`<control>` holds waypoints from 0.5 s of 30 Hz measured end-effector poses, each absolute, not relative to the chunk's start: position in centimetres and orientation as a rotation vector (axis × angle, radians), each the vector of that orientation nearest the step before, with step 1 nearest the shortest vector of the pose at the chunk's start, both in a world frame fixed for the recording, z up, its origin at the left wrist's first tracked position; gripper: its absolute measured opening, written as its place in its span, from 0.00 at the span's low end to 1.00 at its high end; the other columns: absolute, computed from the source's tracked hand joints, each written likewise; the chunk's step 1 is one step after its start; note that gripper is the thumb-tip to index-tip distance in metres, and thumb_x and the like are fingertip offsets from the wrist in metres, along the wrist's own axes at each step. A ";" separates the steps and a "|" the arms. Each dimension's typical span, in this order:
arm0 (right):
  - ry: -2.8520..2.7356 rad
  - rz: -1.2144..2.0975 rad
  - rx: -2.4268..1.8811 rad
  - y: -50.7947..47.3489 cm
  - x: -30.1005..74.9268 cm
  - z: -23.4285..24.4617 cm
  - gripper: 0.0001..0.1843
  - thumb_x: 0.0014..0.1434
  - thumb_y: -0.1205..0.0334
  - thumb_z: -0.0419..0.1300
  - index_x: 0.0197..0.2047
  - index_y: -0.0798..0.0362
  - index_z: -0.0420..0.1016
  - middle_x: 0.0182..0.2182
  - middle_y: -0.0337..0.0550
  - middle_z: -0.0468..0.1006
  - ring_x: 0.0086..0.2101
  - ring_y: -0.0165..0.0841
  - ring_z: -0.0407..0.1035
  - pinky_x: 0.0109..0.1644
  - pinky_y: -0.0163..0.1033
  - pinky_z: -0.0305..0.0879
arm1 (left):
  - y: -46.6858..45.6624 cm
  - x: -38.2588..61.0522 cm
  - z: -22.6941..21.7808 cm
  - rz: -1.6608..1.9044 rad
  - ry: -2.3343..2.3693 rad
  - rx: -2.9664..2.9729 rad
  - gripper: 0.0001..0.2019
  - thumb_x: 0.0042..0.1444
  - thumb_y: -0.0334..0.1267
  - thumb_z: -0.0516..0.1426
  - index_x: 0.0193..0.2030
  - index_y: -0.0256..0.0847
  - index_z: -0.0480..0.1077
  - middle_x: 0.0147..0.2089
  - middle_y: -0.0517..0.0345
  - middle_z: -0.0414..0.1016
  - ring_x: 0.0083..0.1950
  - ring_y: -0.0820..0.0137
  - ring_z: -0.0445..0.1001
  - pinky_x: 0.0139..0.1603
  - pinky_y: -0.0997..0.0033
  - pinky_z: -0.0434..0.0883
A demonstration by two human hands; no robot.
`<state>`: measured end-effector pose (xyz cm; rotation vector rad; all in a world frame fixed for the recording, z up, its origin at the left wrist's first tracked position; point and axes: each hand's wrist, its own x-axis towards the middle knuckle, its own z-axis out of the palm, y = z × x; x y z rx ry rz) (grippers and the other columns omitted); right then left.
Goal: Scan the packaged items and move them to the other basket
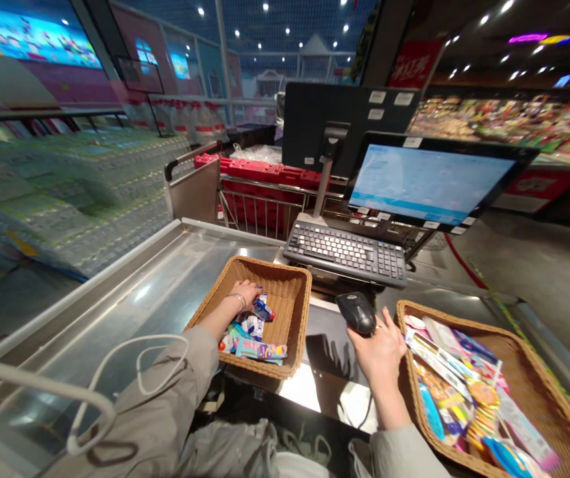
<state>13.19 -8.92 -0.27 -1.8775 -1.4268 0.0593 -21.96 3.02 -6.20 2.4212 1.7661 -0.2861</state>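
Note:
My left hand (245, 294) reaches into the left wicker basket (302, 312), its fingers bent over a small blue packet (263, 308). Part of that packet is hidden under the fingers. Below it in the same basket lie a blue-and-white packet (253, 326) and several colourful wrapped snacks (261, 350). A black barcode scanner (356, 312) is held in my right hand (381, 345), between the two baskets. Its handle is mostly hidden by the hand, and some fingers stick out toward the right basket.
The right wicker basket (528, 352) holds several packaged sweets and toys. Behind the scanner are a black keyboard (347, 250) and a lit monitor (428, 179). A metal counter (165, 285) runs along the left, with a white cable (140, 338) looping over my left sleeve.

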 end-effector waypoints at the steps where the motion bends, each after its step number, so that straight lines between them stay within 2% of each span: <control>1: -1.420 0.056 -1.880 -9.0 13.2 -0.3 0.27 0.45 0.46 0.55 0.43 0.53 0.79 0.51 0.54 0.77 0.60 0.47 0.60 0.62 0.55 0.49 | 2.9 -22.1 -6.2 -0.303 1.763 2.428 0.17 0.40 0.42 0.69 0.39 0.47 0.76 0.49 0.51 0.75 0.55 0.55 0.68 0.58 0.52 0.62; 6: -1.406 0.083 -1.886 -9.1 13.3 -0.1 0.27 0.44 0.47 0.57 0.44 0.53 0.79 0.52 0.54 0.76 0.59 0.49 0.60 0.63 0.55 0.48 | 2.2 -21.6 -6.6 -0.336 1.742 2.452 0.15 0.44 0.49 0.67 0.38 0.46 0.77 0.47 0.50 0.77 0.54 0.54 0.69 0.59 0.49 0.60; 10: -1.404 0.096 -1.891 -9.2 13.3 0.1 0.28 0.43 0.47 0.58 0.44 0.53 0.79 0.52 0.54 0.76 0.59 0.49 0.60 0.62 0.55 0.48 | 1.8 -20.8 -7.1 -0.338 1.727 2.488 0.13 0.47 0.47 0.67 0.36 0.44 0.77 0.48 0.47 0.77 0.56 0.53 0.68 0.62 0.46 0.56; 15: -1.420 0.075 -1.884 -9.4 13.5 0.1 0.27 0.45 0.47 0.57 0.44 0.53 0.78 0.51 0.55 0.77 0.60 0.48 0.59 0.62 0.56 0.48 | 1.6 -20.5 -7.2 -0.326 1.727 2.523 0.14 0.43 0.44 0.70 0.35 0.41 0.77 0.47 0.45 0.78 0.57 0.51 0.68 0.65 0.42 0.52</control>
